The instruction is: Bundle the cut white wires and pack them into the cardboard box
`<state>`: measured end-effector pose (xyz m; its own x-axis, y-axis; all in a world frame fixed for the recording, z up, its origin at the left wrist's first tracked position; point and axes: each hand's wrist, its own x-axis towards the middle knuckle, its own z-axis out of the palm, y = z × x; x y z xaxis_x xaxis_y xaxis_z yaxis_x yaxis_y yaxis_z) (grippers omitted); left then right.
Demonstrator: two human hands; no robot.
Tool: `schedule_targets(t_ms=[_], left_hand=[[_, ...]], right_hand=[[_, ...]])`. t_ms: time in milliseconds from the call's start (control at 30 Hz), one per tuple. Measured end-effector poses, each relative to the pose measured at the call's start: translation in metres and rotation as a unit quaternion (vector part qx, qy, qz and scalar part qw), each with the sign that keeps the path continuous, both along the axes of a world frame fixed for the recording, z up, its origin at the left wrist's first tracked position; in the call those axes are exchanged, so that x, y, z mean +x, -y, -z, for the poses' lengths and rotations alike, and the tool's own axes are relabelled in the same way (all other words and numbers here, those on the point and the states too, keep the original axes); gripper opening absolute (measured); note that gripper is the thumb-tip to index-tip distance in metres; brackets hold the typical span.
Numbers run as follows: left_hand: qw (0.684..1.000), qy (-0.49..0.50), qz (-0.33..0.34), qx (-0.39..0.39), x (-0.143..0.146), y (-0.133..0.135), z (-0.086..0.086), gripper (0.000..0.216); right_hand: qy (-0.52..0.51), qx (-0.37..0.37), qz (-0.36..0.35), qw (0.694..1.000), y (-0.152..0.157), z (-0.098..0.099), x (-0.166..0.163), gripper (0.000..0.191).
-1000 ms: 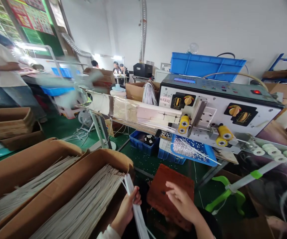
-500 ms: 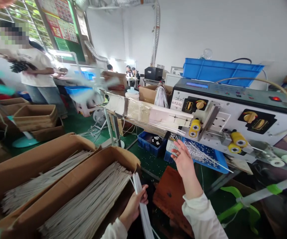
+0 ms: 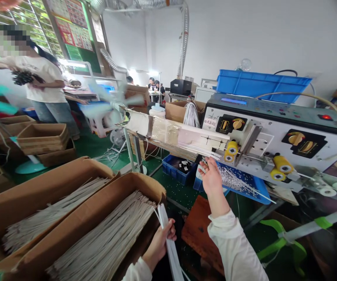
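Note:
My left hand is wrapped around a bundle of white cut wires, which slants down toward the bottom edge of the view. Beside it, a long cardboard box holds many similar wires lying lengthwise. My right hand is raised with its fingers apart, just below the white wires lying in the chute at the machine's left side. Whether its fingertips touch those wires I cannot tell. The wire-cutting machine has yellow rollers at the chute's end.
Under the machine, a blue tray holds small white bits. A brown wooden stool stands below my right arm. Another wire-filled box lies at left. A person stands at the back left, near a spinning fan.
My right hand has shifted slightly left and up toward the chute. My left hand keeps its hold on the bundle, and the view has shifted a little.

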<state>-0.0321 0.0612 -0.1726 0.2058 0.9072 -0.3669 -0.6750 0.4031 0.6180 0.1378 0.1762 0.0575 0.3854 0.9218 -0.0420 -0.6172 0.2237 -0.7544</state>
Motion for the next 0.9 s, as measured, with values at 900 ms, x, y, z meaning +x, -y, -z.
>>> schedule_targets(t_ms=[900], left_hand=[[0.999, 0.051, 0.005, 0.012, 0.011, 0.015, -0.051, 0.041]], right_hand=[[0.025, 0.033, 0.085, 0.996, -0.041, -0.015, -0.001, 0.041]])
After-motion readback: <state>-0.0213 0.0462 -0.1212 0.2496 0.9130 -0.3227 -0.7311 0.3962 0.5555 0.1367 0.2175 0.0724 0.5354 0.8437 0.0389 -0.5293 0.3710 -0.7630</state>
